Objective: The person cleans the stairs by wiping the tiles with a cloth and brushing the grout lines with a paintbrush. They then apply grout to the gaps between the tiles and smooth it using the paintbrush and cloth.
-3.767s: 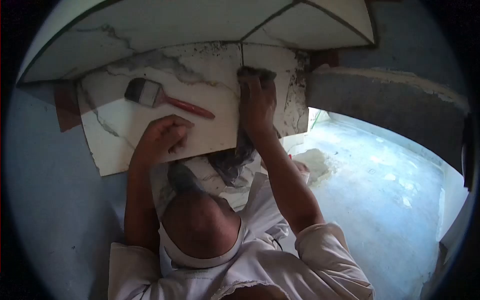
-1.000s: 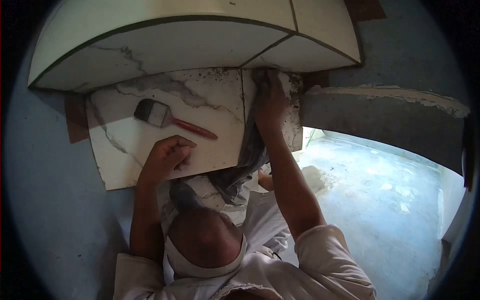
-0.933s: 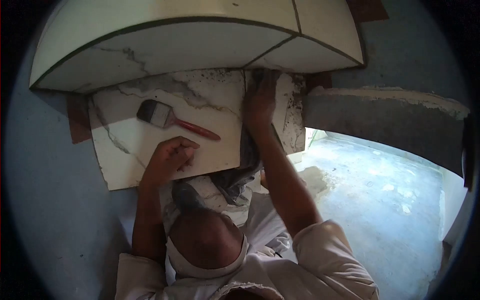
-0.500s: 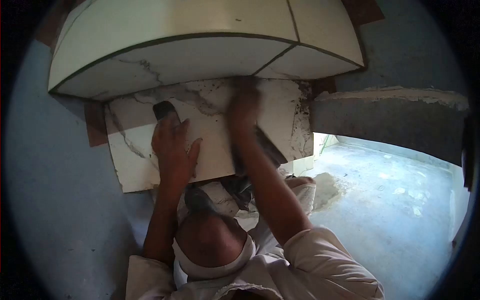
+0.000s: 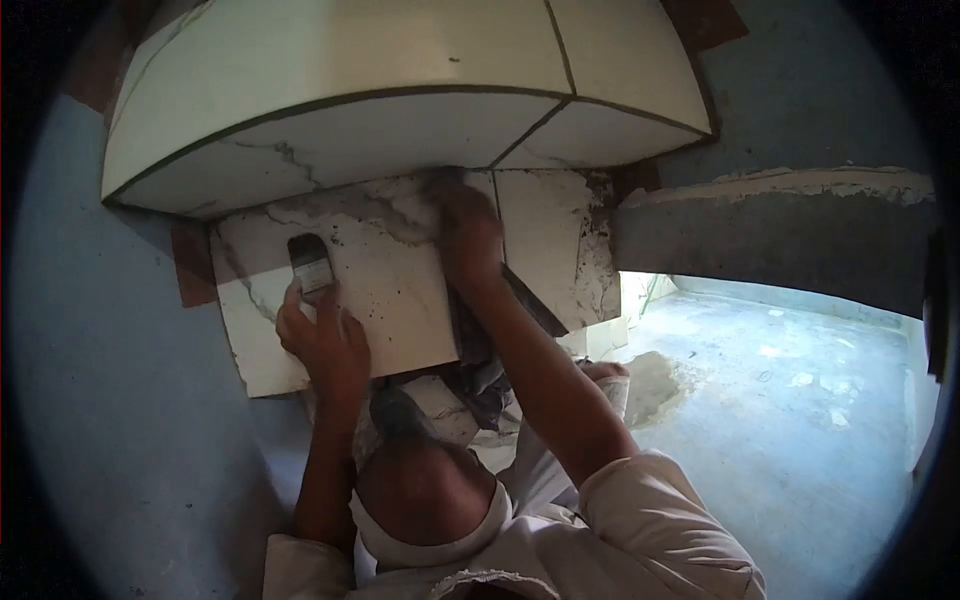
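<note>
A white marbled tile step [image 5: 545,225] meets a taller tiled riser [image 5: 390,135], with a pale floor [image 5: 770,370] lower down at the right. The left hand [image 5: 327,335] has its fingers partly curled around a paintbrush [image 5: 313,270], bristles pointing toward the riser. The right hand [image 5: 470,245], blurred, is closed over a dark cloth [image 5: 474,338] against the step near the riser; the cloth trails down over the front edge.

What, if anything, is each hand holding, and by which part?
Left hand: the brush, fingers at the handle end of its ferrule; the handle is hidden. Right hand: a dark cloth, by its bunched far end.
</note>
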The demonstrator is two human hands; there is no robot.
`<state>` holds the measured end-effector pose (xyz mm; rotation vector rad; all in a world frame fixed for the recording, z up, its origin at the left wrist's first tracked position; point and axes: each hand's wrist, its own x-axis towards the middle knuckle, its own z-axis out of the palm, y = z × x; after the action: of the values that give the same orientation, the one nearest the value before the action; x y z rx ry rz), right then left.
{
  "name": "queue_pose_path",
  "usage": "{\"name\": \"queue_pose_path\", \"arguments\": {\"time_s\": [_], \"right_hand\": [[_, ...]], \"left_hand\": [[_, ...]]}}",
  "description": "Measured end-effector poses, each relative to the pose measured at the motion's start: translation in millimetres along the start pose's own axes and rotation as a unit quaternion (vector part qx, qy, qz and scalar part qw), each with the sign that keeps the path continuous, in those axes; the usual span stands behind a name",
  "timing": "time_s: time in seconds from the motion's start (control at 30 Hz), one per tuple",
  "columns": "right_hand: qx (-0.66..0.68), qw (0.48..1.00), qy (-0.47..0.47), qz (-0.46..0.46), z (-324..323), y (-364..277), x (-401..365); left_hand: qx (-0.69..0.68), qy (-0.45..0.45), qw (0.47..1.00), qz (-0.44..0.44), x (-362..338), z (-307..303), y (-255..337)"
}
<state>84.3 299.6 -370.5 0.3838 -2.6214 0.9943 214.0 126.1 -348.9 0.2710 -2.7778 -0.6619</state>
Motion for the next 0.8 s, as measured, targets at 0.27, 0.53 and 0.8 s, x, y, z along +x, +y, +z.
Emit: {"name": "queue_pose_path", "arguments": {"time_s": [0.27,0.53,0.8], "right_hand": [[0.029,0.986,0.148,0.064,-50,41,15],[0.116,0.959,0.079,0.245,-56,32,22],[-0.146,0.978,0.113,0.102,-33,49,28]], "left_hand": [[-0.461,-0.154,0.87,-0.084,69,76,98],[-0.4,-0.14,0.9,-0.106,111,109,123],[-0.369,-0.084,0.92,-0.106,119,108,123]]}}
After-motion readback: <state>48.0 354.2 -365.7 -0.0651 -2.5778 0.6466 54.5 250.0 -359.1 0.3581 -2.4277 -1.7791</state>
